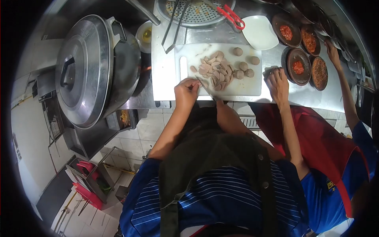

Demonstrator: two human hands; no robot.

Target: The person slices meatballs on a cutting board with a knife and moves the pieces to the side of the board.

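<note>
Cutting board, right hand hidden.

I can read no text, number or brand anywhere in this view. The only mark I spot is a small yellow emblem on the co-worker's blue shirt, at four o'clock, and it is too small to make out.

Left hand stretched out front on a bent arm, fingertips pinched together, knuckles up. Right forearm angling in toward it from the other side, wrist nearly meeting the left. Can't make out that hand's grip.
</note>
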